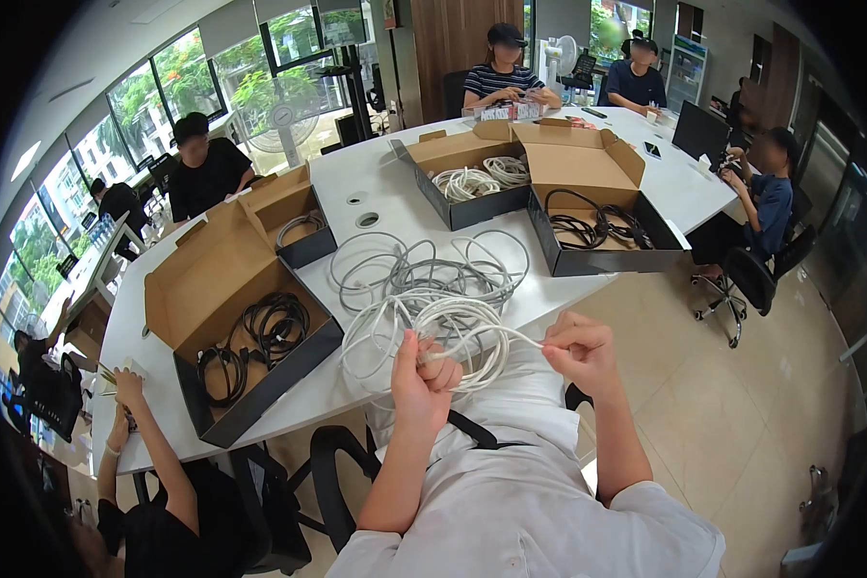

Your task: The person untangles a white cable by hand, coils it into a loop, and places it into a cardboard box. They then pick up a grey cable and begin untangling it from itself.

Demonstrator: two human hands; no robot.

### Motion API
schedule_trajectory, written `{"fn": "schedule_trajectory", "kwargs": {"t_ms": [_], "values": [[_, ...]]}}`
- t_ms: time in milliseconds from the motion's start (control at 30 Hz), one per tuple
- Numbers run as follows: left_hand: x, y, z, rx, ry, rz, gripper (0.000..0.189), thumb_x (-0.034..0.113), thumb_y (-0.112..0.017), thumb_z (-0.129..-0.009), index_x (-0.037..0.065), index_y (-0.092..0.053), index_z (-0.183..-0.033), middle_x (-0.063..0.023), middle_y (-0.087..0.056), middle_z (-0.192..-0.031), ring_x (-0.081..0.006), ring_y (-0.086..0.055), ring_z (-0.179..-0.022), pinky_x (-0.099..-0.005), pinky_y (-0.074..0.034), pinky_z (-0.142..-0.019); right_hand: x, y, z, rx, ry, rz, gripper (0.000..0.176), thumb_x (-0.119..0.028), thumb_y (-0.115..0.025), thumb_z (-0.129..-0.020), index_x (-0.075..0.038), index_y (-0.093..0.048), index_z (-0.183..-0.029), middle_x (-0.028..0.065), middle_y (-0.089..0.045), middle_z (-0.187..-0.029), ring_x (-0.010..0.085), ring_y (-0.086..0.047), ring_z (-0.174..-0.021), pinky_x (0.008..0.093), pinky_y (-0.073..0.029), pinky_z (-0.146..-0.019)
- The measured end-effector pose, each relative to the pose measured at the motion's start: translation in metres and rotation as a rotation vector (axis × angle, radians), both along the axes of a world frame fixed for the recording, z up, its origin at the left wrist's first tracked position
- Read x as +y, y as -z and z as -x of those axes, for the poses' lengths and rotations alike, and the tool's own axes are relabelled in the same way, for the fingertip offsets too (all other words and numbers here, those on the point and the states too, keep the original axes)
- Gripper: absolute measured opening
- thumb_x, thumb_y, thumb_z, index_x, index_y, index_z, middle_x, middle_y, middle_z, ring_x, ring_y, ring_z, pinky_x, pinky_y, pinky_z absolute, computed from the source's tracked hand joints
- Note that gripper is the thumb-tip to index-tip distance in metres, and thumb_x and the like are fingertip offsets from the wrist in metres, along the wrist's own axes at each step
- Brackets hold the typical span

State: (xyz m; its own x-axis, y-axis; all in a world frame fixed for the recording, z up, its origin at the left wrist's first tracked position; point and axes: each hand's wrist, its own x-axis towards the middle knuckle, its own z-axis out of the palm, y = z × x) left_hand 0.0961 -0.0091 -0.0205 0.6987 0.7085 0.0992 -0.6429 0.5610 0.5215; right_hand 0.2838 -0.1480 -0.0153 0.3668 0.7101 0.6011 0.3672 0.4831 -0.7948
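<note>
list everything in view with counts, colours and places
table: 1, white, centre
open boxes: 4, black outside, brown inside, on table
boxed cables: several, black, white or grey, inside boxes
loose cables: several, white and grey, heaped between boxes and wearer
phone: at least 1, dark, far right tabletop
monitor: 1, black, right end
fans: at least 2, pale, left and back
chairs: several, black, around table
people: at least 7, mostly dark clothes, around room
cable coil: 1, white, left hand
shirt: 1, white, bottom
left hand: 1, bare, gripping coil
right hand: 1, bare, pinching white strand
</note>
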Motion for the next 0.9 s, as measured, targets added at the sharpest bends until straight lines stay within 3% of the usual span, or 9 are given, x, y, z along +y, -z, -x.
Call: {"fn": "schedule_trajectory", "kwargs": {"t_ms": [100, 300, 400, 500, 600, 700, 800, 900], "values": [[0.003, 0.001, -0.003, 0.006, -0.003, -0.003, 0.033, 0.037, -0.039, -0.100, 0.013, -0.048, -0.079, 0.0086, -0.018, -0.050, -0.0065, -0.014, -0.042, -0.0257, -0.017, -0.045, -0.001, -0.010, 0.005, -0.161, 0.142, 0.022, 0.009, 0.005, -0.070, -0.069, 0.000, -0.069, -0.076, 0.0020, -0.055, -0.064, 0.0079, -0.045, -0.057, 0.0239, -0.034, -0.052], [0.009, 0.000, 0.008, -0.059, -0.045, 0.048, 0.033, 0.037, -0.039, -0.100, 0.013, -0.048, -0.079, 0.0082, -0.019, -0.050, -0.0062, -0.013, -0.042, -0.0253, -0.016, -0.045, -0.004, -0.014, -0.003, -0.193, 0.480, 0.082, 0.006, 0.003, -0.070, -0.069, -0.001, -0.069, -0.074, 0.0018, -0.053, -0.060, 0.0086, -0.046, -0.054, 0.0234, -0.035, -0.050], [0.009, -0.001, 0.013, -0.088, -0.098, -0.063, 0.034, 0.038, -0.038, -0.100, 0.014, -0.049, -0.079, 0.0081, -0.017, -0.050, -0.0060, -0.012, -0.041, -0.0246, -0.016, -0.044, -0.018, -0.015, -0.016, -0.208, 0.434, 0.093, 0.003, 0.002, -0.070, -0.072, 0.000, -0.067, -0.070, 0.0018, -0.052, -0.059, 0.0088, -0.047, -0.054, 0.0241, -0.037, -0.052], [0.005, -0.002, 0.012, -0.047, -0.117, -0.109, 0.034, 0.038, -0.038, -0.100, 0.014, -0.048, -0.079, 0.0082, -0.017, -0.049, -0.0059, -0.012, -0.041, -0.0246, -0.016, -0.044, -0.018, -0.021, -0.002, -0.115, 0.217, 0.004, 0.005, -0.001, -0.069, -0.076, 0.001, -0.066, -0.073, 0.0030, -0.055, -0.064, 0.0093, -0.048, -0.058, 0.0242, -0.043, -0.060], [0.001, -0.002, 0.005, -0.103, -0.051, -0.031, 0.033, 0.037, -0.037, -0.100, 0.014, -0.047, -0.079, 0.0082, -0.017, -0.049, -0.0059, -0.012, -0.040, -0.0247, -0.015, -0.042, -0.008, -0.021, 0.006, -0.188, 0.300, 0.051, 0.007, -0.002, -0.066, -0.080, 0.001, -0.066, -0.087, 0.0059, -0.057, -0.074, 0.0122, -0.054, -0.068, 0.0258, -0.047, -0.073], [0.006, -0.010, 0.013, -0.199, -0.016, 0.084, 0.031, 0.035, -0.036, -0.101, 0.014, -0.044, -0.080, 0.0081, -0.017, -0.050, -0.0055, -0.012, -0.039, -0.0242, -0.014, -0.040, -0.001, -0.003, -0.009, 0.042, 0.236, 0.194, 0.020, -0.001, -0.062, -0.084, -0.001, -0.064, -0.103, 0.0089, -0.061, -0.088, 0.0163, -0.058, -0.082, 0.0281, -0.047, -0.085], [0.019, -0.017, 0.024, -0.380, 0.109, 0.198, 0.027, 0.030, -0.033, -0.102, 0.013, -0.039, -0.082, 0.0075, -0.017, -0.050, -0.0041, -0.014, -0.039, -0.0228, -0.016, -0.039, 0.011, 0.026, -0.039, -0.038, 0.213, 0.358, 0.031, -0.002, -0.063, -0.083, -0.004, -0.062, -0.114, 0.0135, -0.059, -0.110, 0.0209, -0.059, -0.096, 0.0314, -0.047, -0.087], [0.031, -0.010, 0.024, -0.550, 0.249, 0.301, 0.025, 0.027, -0.033, -0.102, 0.011, -0.038, -0.083, 0.0073, -0.018, -0.050, -0.0038, -0.016, -0.039, -0.0230, -0.016, -0.039, 0.008, 0.021, -0.016, -0.250, -0.003, 0.217, 0.040, -0.003, -0.064, -0.083, -0.008, -0.059, -0.122, 0.0146, -0.047, -0.135, 0.0234, -0.056, -0.108, 0.0328, -0.048, -0.086]]}}
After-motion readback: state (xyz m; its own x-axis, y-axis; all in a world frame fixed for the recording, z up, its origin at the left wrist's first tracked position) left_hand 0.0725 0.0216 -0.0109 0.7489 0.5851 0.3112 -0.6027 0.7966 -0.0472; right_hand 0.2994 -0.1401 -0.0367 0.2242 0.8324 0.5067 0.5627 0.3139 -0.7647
